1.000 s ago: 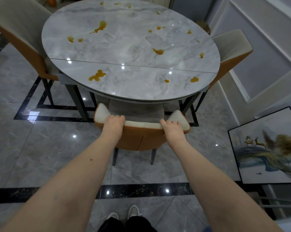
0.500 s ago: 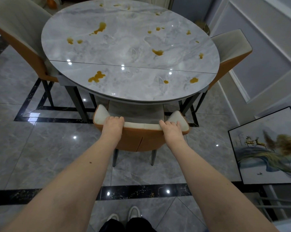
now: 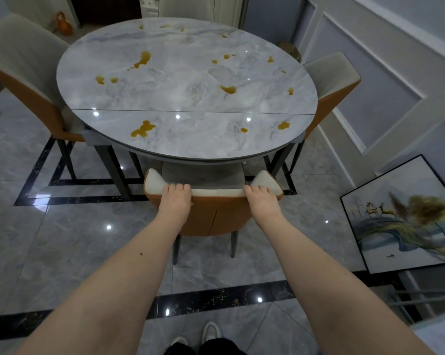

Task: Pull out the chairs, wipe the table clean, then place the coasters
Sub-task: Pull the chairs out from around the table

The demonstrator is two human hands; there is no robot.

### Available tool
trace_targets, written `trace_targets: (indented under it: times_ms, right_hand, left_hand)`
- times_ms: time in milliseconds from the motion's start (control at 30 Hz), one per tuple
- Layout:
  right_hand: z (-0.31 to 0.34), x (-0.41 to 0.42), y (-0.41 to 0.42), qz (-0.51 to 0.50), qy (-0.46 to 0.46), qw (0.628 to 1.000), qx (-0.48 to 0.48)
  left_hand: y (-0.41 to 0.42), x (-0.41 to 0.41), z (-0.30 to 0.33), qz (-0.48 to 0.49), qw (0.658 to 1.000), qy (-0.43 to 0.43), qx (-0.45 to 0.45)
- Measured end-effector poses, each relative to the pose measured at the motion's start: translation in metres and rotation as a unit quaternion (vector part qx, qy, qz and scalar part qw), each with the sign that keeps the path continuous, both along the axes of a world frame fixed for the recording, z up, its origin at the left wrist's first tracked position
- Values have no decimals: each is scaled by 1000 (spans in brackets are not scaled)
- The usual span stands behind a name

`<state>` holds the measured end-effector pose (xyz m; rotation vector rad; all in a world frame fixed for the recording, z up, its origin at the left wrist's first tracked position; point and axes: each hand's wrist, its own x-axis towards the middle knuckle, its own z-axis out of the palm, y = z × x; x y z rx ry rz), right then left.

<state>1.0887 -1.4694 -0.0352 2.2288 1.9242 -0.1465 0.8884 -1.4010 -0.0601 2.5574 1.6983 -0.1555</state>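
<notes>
**Chair pull under way**

Left hand (image 3: 175, 201) and right hand (image 3: 262, 202) are gripping the top rail of the near chair (image 3: 211, 216), its seat tucked under the table (image 3: 165, 147). Next: draw straight back. Orange spills (image 3: 142, 129) are dotting the marble top; no coasters visible. Glossy tiled floor (image 3: 62, 239), framed picture (image 3: 406, 216) leaning right.
</notes>
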Motion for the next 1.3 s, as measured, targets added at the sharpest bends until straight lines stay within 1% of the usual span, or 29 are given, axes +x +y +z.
trace_targets:
  times_ms: [67, 200, 367, 467, 967, 1300]
  right_hand:
    - [3, -1, -3, -11, 3, 1000, -4]
    - [3, -3, -3, -27, -9, 999, -26]
    - [3, -2, 1, -22, -54, 997, -44]
    - [3, 1, 1, -13, -65, 996, -53]
    - [9, 6, -2, 21, -70, 996, -52]
    - [6, 2, -2, 5, -74, 996, -44]
  left_hand:
    - [-1, -3, 3, -3, 1000, -18, -8]
    - [1, -5, 6, -5, 1000, -23, -14]
    - [0, -2, 10, -2, 1000, -8, -16]
    - [-1, -2, 13, -7, 1000, 1, -15]
    - [-8, 1, 18, -2, 1000, 19, -7]
    - [-9, 2, 12, 8, 1000, 12, -2]
